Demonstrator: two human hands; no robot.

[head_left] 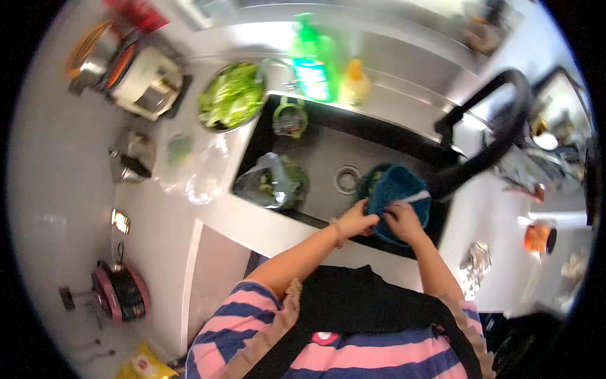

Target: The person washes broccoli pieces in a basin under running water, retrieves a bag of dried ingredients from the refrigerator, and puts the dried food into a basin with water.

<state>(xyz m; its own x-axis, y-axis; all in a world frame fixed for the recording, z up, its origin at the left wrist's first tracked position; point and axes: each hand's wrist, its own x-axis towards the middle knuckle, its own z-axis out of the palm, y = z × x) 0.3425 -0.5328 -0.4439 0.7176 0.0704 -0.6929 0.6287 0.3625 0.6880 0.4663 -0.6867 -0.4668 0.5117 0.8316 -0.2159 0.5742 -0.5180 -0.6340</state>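
A blue basket [410, 183], probably a colander, is tilted in the right part of the black sink [322, 142]. My left hand [356, 221] closes on its near left rim. Bent fingers of my right hand [403, 222] reach in over the near edge; what they hold, if anything, is hidden. A pale streak crosses the basket, close to the black faucet [514, 120]. Some green leaves show behind its left side. To the left, a clear plastic bag [271, 183] with green vegetables lies in the sink, below a small green-rimmed strainer [290, 119].
A bowl of lettuce [232, 95] stands left of the sink, near a cream appliance [148, 85]. Green [312, 69] and yellow [355, 82] bottles line the back edge. Clear plastic bags [207, 170] lie on the left counter, crumpled foil [476, 262] and an orange jar [540, 239] at right.
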